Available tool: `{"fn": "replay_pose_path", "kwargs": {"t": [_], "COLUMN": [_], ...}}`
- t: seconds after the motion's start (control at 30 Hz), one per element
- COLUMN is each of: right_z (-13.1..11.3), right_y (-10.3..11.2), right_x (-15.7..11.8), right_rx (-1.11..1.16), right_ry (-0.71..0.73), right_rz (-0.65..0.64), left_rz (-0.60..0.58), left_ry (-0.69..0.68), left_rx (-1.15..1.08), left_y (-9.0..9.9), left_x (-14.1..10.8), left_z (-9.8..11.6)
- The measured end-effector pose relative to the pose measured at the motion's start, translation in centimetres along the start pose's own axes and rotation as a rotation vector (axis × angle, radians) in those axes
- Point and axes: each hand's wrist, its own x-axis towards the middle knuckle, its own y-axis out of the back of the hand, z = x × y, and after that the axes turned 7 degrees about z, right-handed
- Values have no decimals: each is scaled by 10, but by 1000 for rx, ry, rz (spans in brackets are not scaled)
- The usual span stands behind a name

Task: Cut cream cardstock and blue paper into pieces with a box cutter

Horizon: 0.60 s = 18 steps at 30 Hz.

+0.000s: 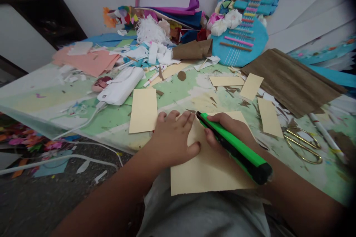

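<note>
A sheet of cream card point(194, 177) lies at the table's near edge, partly over my lap. My left hand point(175, 139) rests on its left side, fingers stretched forward and thumb out to the right. In my right hand point(230, 129) is a green and black utility knife point(236, 140), gripped near its front end. The tip points forward and left, close to my left fingertips at the card's far part. Whether the blade touches the card I cannot tell. A smaller cream card rectangle point(143, 111) lies just left of my left hand.
More cream card pieces point(270, 117) lie at the right, near gold-handled scissors point(303, 144) and brown paper point(292, 81). A white power bank point(121, 86) with a cable is on the left. Paper scraps and a blue paper guitar point(240, 42) stand at the back.
</note>
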Motion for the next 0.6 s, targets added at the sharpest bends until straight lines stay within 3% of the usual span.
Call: {"fn": "replay_pose_path", "kwargs": {"t": [0.33,0.6], "right_z": [-8,-10], "right_y": [9,17], "right_x": [-7,-16], "right_rx": [-62,-93], "right_ry": [88,141], "right_rz": [-17,-105], "left_rz": [-31,-45], "left_ry": [24,25], "left_rx": [-11,-3], "left_y": [-1,0], "left_x": [0,1], "left_z": [2,2]}}
